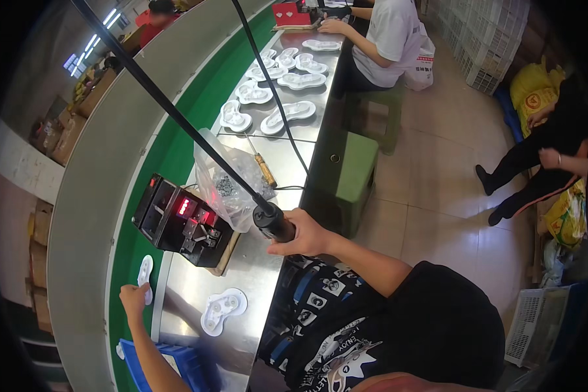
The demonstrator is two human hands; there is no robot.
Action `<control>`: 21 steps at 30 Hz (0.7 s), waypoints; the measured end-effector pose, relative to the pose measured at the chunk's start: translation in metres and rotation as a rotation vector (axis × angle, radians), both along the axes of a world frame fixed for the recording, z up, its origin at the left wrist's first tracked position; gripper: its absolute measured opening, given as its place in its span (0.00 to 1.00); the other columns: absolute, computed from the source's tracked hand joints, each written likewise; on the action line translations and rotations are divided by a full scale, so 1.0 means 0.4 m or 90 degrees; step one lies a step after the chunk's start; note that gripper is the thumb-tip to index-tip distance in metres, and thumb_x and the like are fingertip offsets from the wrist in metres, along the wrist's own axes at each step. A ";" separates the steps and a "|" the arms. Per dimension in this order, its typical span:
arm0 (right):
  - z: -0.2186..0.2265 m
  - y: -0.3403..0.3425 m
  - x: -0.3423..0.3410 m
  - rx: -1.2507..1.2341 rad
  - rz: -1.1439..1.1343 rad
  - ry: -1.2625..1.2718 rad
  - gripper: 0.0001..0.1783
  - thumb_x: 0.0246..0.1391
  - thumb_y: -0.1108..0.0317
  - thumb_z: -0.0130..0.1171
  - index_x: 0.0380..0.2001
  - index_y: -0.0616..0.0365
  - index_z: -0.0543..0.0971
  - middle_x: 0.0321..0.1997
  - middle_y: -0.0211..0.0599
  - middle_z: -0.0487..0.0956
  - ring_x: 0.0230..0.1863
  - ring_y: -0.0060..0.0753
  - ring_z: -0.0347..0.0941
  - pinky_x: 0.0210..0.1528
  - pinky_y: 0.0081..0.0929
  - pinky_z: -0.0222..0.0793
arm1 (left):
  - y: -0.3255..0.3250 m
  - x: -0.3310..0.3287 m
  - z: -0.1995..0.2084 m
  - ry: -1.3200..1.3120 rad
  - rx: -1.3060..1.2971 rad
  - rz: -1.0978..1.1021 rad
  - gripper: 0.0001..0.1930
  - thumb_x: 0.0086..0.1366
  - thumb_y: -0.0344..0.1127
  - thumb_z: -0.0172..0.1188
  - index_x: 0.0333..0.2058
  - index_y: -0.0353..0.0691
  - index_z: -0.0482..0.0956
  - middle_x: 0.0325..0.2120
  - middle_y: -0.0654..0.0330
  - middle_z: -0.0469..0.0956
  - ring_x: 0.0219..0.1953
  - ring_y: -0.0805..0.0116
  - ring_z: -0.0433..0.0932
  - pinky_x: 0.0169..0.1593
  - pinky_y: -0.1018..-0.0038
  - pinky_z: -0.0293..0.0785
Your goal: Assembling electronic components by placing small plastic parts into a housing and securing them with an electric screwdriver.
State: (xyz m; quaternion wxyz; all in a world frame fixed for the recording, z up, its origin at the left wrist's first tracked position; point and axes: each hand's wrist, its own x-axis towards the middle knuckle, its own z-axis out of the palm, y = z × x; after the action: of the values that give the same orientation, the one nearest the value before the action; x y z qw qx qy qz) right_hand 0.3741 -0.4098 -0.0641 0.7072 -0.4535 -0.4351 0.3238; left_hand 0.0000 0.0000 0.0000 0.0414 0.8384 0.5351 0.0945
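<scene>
My right hand [306, 234] is closed around the black electric screwdriver [273, 223], whose thick black cord rises to the upper left. At the lower left, my left hand [134, 299] pinches a white moulded plastic part [146, 274] over the green belt [128, 247]. Another white plastic part [223, 311], with rounded lobes, lies on the metal bench between my arms. Left of my right hand stands a black screw feeder [184, 223] with a red lit display. Beyond it, a clear plastic bag [217, 166] holds small metal screws [227, 185].
A screwdriver with a yellow handle [265, 170] lies by the bag. Several white parts [287, 117] cover the far bench. A blue bin [183, 363] sits at the near left. Green stools [358, 166] stand to the right, where a co-worker [389, 42] sits farther off and another person [555, 144] stands.
</scene>
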 end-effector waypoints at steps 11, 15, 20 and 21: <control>-0.099 -0.051 0.005 -0.127 -0.055 0.083 0.23 0.49 0.76 0.73 0.47 0.57 0.74 0.33 0.25 0.74 0.32 0.22 0.72 0.37 0.25 0.74 | -0.556 0.135 0.008 0.169 0.017 -0.135 0.17 0.60 0.41 0.69 0.35 0.29 0.80 0.37 0.39 0.80 0.43 0.40 0.80 0.46 0.50 0.77; -0.096 -0.018 0.053 0.049 0.029 -0.005 0.19 0.58 0.72 0.65 0.48 0.61 0.69 0.27 0.28 0.68 0.25 0.22 0.63 0.29 0.24 0.62 | -0.603 0.176 -0.023 0.104 -0.018 -0.091 0.18 0.63 0.41 0.67 0.40 0.29 0.82 0.42 0.41 0.81 0.47 0.43 0.81 0.50 0.54 0.80; -0.101 -0.005 -0.006 0.060 0.108 -0.012 0.20 0.58 0.74 0.65 0.49 0.64 0.68 0.27 0.31 0.69 0.25 0.22 0.65 0.31 0.24 0.63 | -0.656 0.078 -0.075 -0.089 -0.028 -0.095 0.17 0.63 0.41 0.68 0.39 0.30 0.81 0.39 0.43 0.81 0.45 0.44 0.81 0.49 0.55 0.79; -0.094 -0.009 -0.012 0.027 0.048 -0.038 0.20 0.59 0.75 0.64 0.50 0.64 0.68 0.30 0.33 0.71 0.28 0.24 0.68 0.34 0.27 0.67 | -0.662 0.071 -0.069 -0.133 -0.004 -0.095 0.16 0.64 0.39 0.66 0.40 0.29 0.81 0.37 0.44 0.80 0.43 0.44 0.81 0.49 0.55 0.78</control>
State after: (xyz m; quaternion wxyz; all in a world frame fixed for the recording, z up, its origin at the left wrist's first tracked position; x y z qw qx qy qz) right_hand 0.3695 -0.4133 -0.1019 0.6905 -0.4311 -0.4796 0.3275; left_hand 0.0282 -0.2649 -0.0276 0.1066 0.8614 0.4643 0.1761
